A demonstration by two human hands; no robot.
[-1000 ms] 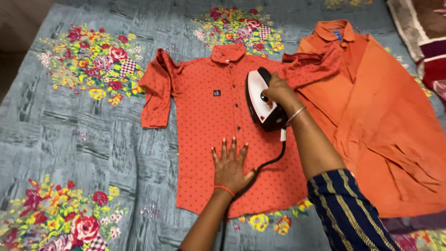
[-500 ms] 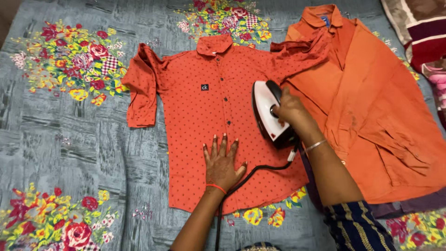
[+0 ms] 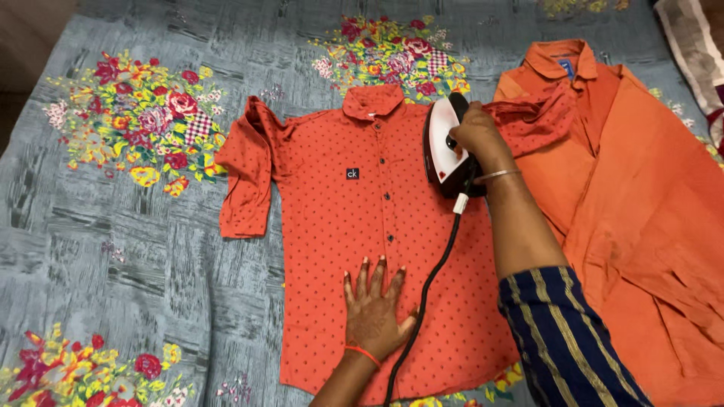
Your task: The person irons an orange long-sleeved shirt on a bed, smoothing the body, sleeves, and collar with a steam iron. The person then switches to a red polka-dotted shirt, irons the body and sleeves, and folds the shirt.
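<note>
while the left hand (image 3: 375, 310) lies flat, fingers spread, on the lower front of the red dotted shirt (image 3: 354, 249), the right hand (image 3: 475, 136) has run the iron (image 3: 446, 147) up the garment: approx 0.5 s ago it sat mid-body, right of the button line; now it is up at the shoulder, just beside the collar (image 3: 372, 100), nose pointing away from the person. 1 s ago it was also high, so this reads as a back-and-forth stroke, down then up again.

grip: r. hand closed round the iron's black handle, fingers wrapped over the top. l. hand holds nothing, palm down, pressing the cloth; it has stayed near the hem through all three pics.

black cord (image 3: 430, 279) trails from the iron's heel down across the shirt, passing just right of the l. hand's thumb.

shirt lies face up, buttoned, on a grey floral bedspread (image 3: 136, 218). its own left sleeve (image 3: 245, 181) is folded and creased. an orange shirt (image 3: 633, 203) lies to the right, partly under the red one's other sleeve.

judgement: right chest panel has had its pass; sleeves and left panel look not yet pressed.
</note>
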